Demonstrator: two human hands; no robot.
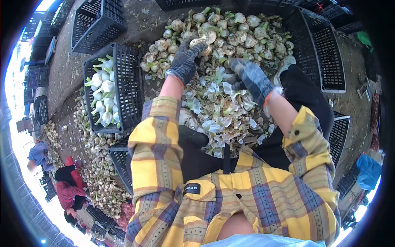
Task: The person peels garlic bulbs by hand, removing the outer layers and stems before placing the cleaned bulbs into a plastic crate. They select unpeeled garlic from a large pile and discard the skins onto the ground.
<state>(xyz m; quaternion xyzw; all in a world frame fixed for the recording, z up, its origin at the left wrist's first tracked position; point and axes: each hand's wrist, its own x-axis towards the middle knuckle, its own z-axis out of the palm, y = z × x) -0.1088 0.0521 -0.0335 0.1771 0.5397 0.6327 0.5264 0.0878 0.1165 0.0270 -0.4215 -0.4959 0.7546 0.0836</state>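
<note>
My left hand [184,61], in a dark knitted glove, has its fingers wrapped round a garlic bulb [203,46] at the near edge of a heap of unpeeled garlic bulbs [242,37]. To its right, my right hand [251,78], gloved in grey, is above the loose skins and blurred by motion; what its fingers do cannot be made out. Pale peeled skins [222,119] lie between my legs, below both hands. At the left, a black crate [131,86] holds cleaned white garlic bulbs with green stems [108,87].
Black crates stand at the upper left [98,24], upper right [325,53] and lower right [340,131]. More garlic [103,173] covers the ground at the lower left, where other people [68,189] are. A blue bag [369,171] lies far right.
</note>
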